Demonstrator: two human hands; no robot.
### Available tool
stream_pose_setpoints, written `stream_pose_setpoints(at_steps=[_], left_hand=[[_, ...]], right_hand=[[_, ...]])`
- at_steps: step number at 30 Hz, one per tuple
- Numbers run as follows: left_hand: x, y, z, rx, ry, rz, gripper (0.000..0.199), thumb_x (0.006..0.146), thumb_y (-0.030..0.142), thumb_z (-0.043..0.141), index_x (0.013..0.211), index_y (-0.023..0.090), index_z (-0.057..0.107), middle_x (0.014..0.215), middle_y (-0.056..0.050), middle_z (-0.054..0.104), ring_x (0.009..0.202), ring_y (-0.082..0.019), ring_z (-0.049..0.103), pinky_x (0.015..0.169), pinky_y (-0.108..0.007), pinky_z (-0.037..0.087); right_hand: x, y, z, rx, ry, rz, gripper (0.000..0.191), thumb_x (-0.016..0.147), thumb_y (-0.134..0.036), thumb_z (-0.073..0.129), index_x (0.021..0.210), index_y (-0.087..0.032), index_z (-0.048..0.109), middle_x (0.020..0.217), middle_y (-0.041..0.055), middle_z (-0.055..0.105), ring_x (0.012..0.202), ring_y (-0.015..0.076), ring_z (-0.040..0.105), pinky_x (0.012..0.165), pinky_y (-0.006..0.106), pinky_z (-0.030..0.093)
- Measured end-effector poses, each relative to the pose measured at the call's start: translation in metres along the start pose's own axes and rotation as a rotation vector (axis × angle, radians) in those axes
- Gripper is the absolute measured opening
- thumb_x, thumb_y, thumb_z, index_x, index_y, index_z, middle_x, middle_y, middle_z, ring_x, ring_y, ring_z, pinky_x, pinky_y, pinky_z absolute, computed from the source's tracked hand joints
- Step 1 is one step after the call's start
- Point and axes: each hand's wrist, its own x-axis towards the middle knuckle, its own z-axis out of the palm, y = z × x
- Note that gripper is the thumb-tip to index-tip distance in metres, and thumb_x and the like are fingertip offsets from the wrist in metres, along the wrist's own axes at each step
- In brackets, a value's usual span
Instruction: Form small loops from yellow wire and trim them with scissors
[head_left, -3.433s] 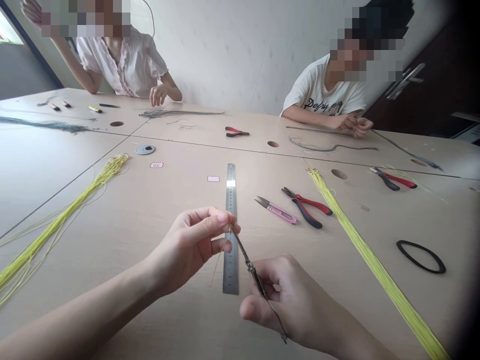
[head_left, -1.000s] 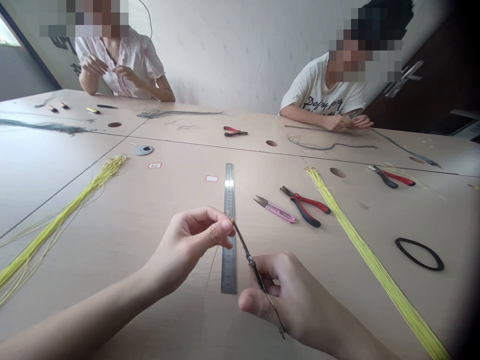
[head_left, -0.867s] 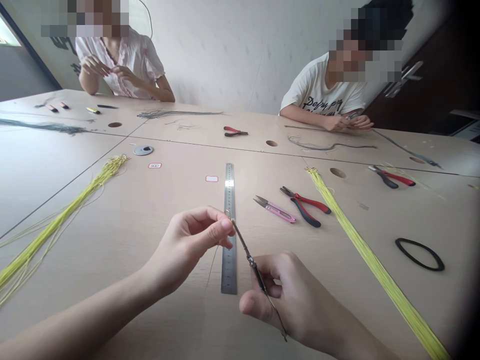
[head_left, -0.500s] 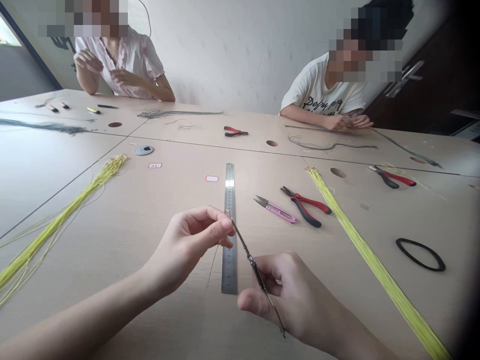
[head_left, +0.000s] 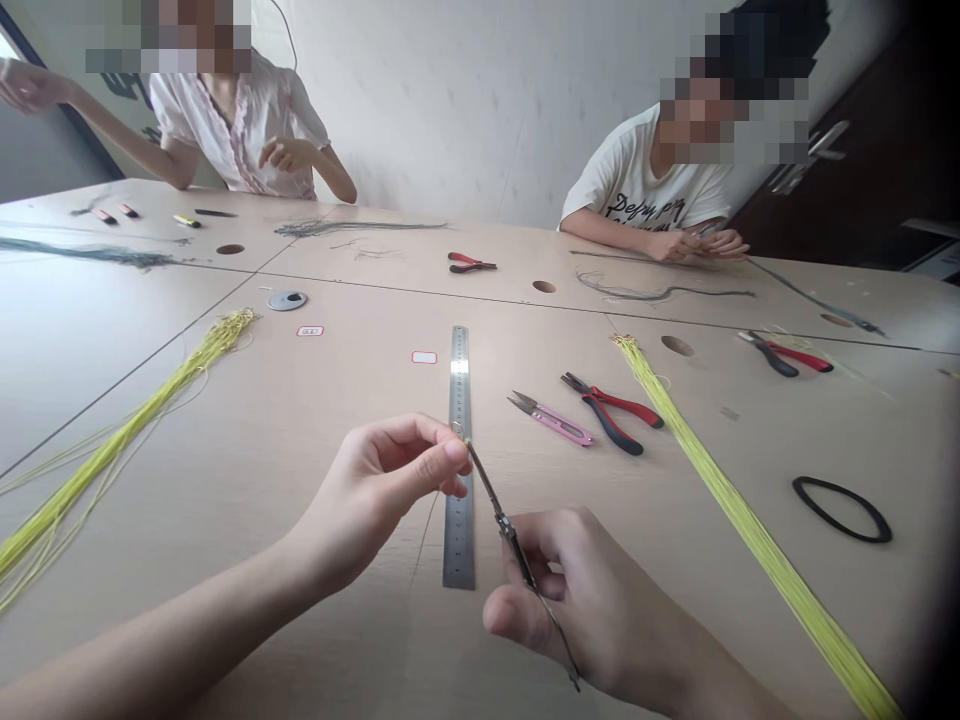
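Slender metal tool (head_left: 506, 525) pinched by left hand (head_left: 375, 497) and right hand (head_left: 577, 600), its upper end too small to read.

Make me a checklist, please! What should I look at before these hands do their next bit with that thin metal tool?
1. Right hand holding the slim metal forceps: ok.
2. Left hand pinching their top end: ok.
3. Small ring held in the forceps' grip: cannot tell, it is too small to see.
4. Thin yellow strand hanging down from the left hand, free of the steel ruler: cannot tell.
5. Pink-handled thread snips lying shut on the table beside the ruler: ok.
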Motion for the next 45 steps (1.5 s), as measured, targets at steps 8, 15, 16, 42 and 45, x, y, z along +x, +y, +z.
stream_pose_setpoints(at_steps=[8, 15, 16, 42, 45], left_hand=[[0.0007, -0.0010, 0.0004, 0.005, -0.004, 0.014, 0.019, 0.079, 0.035, 0.070, 0.069, 0.020, 0.067, 0.065, 0.003, 0.062, 0.067, -0.010, 0.057, 0.070, -0.022, 0.043], [-0.0002, -0.0010, -0.0011, -0.011, -0.009, 0.003, 0.018, 0.079, 0.034, 0.071, 0.069, 0.020, 0.067, 0.062, 0.005, 0.059, 0.067, -0.009, 0.057, 0.069, -0.022, 0.044], [-0.0001, -0.0012, -0.0012, -0.009, -0.013, 0.002, 0.018, 0.079, 0.034, 0.071, 0.069, 0.020, 0.067, 0.063, 0.005, 0.059, 0.067, -0.009, 0.057, 0.069, -0.021, 0.044], [-0.0013, -0.0030, 0.0004, 0.017, 0.012, 0.060, 0.017, 0.081, 0.034, 0.069, 0.069, 0.021, 0.068, 0.064, 0.006, 0.063, 0.070, -0.009, 0.059, 0.070, -0.020, 0.044], [-0.0022, -0.0036, -0.0002, 0.031, 0.017, 0.043, 0.018, 0.079, 0.036, 0.070, 0.069, 0.021, 0.068, 0.063, 0.006, 0.064, 0.068, -0.008, 0.058, 0.067, -0.018, 0.044]], right_hand=[[0.0017, -0.0027, 0.0015, -0.040, 0.026, 0.016, 0.059, 0.064, -0.067, 0.068, 0.059, -0.019, 0.034, 0.057, -0.0061, 0.030, 0.054, 0.0077, 0.026, 0.047, 0.024, 0.019], [0.0008, -0.0014, 0.0017, -0.009, 0.021, 0.024, 0.061, 0.058, -0.067, 0.072, 0.060, -0.019, 0.035, 0.057, -0.0067, 0.029, 0.053, 0.0075, 0.026, 0.047, 0.024, 0.018], [0.0009, -0.0011, 0.0015, -0.011, 0.022, 0.023, 0.061, 0.058, -0.068, 0.072, 0.060, -0.019, 0.035, 0.057, -0.0067, 0.029, 0.054, 0.0076, 0.026, 0.048, 0.024, 0.018], [0.0004, -0.0019, 0.0008, -0.024, 0.002, -0.022, 0.063, 0.060, -0.072, 0.067, 0.058, -0.019, 0.033, 0.056, -0.0073, 0.025, 0.052, 0.0068, 0.021, 0.044, 0.023, 0.014], [-0.0002, -0.0018, 0.0001, -0.020, 0.002, -0.023, 0.063, 0.060, -0.071, 0.068, 0.058, -0.019, 0.032, 0.055, -0.0075, 0.025, 0.052, 0.0066, 0.021, 0.044, 0.023, 0.014]])
